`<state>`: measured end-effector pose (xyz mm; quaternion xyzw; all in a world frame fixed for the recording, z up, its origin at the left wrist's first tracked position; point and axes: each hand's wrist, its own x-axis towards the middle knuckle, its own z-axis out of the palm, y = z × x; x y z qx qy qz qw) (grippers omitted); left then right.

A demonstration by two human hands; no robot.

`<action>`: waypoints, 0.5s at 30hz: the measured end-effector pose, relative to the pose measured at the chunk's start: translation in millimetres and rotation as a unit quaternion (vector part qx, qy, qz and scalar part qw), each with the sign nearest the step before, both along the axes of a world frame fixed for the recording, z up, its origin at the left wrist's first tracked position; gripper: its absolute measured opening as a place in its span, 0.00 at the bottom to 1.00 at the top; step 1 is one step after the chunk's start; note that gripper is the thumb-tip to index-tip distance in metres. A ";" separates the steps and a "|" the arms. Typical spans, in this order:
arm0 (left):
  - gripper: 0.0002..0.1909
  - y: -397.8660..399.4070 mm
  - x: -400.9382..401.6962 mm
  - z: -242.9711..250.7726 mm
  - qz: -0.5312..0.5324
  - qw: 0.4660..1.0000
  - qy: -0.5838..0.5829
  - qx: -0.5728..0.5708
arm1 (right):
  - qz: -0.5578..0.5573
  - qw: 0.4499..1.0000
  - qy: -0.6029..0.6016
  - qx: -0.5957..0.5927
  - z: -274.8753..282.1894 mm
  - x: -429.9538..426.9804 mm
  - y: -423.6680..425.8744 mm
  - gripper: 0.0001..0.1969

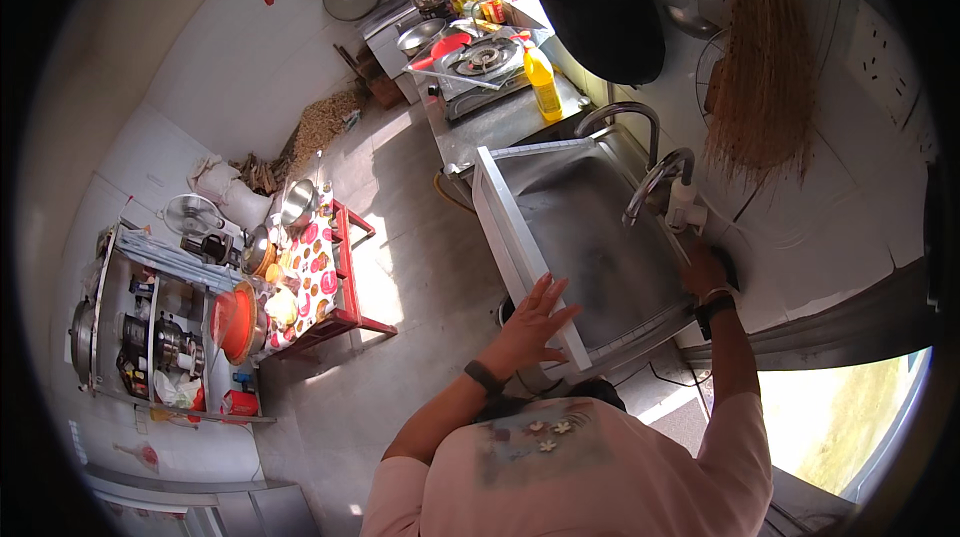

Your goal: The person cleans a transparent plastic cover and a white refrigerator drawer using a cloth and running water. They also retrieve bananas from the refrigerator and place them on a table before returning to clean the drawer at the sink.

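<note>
My left hand (536, 323) is at the front rim of a stainless steel sink (577, 207), its fingers spread and nothing held. At the sink's far right corner my right hand (705, 272) reaches down beside a dark object (726, 268) against the wall. Whether the hand grips that object cannot be made out, as the fingers are hidden. A chrome faucet (651, 181) with a white fitting (681, 208) stands just beyond the right hand. Another curved chrome spout (626, 111) rises farther along the sink's back. The basin looks wet or smeared inside.
A yellow bottle (544, 83) and a gas stove (484, 61) stand on the counter beyond the sink. A broom (765, 64) and a black wok (604, 12) hang on the wall. Leftward are a red-legged table (319, 274) and a crowded shelf (161, 334).
</note>
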<state>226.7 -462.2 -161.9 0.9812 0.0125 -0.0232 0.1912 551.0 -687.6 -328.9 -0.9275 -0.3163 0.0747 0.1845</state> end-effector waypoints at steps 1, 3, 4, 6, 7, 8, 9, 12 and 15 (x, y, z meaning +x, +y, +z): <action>0.44 0.5 -0.2 -1.3 -0.009 1.000 0.004 0.009 | -0.005 1.000 -0.010 -0.017 -0.5 -0.1 0.0 0.30; 0.44 1.4 -2.6 -3.0 -0.001 1.000 -0.006 0.005 | 0.003 0.999 -0.027 -0.035 1.5 -1.4 3.3 0.31; 0.44 2.0 -3.9 -3.6 -0.004 1.000 -0.011 0.002 | -0.009 0.999 -0.013 -0.045 3.9 -2.8 6.0 0.31; 0.44 3.0 -6.1 -4.6 0.003 1.000 -0.017 -0.001 | -0.016 0.999 -0.021 -0.034 2.0 -4.4 6.3 0.30; 0.44 3.3 -7.0 -4.9 -0.004 1.000 -0.018 -0.002 | -0.009 0.999 -0.027 -0.037 -3.0 -2.5 4.4 0.30; 0.44 3.8 -7.9 -5.9 0.002 1.000 -0.023 -0.006 | 0.006 0.999 -0.039 -0.037 -7.7 0.0 2.1 0.29; 0.44 4.7 -9.8 -7.3 0.000 1.000 -0.019 -0.002 | 0.023 0.998 -0.052 -0.038 -12.3 3.6 0.6 0.28; 0.45 3.2 -2.6 -6.7 -0.017 1.000 -0.019 -0.005 | 0.042 0.999 -0.018 -0.001 -24.4 21.1 -33.8 0.24; 0.45 6.5 -14.0 -3.7 -0.009 1.000 -0.015 -0.005 | 0.086 0.970 -0.199 -0.106 24.5 -16.3 -37.2 0.17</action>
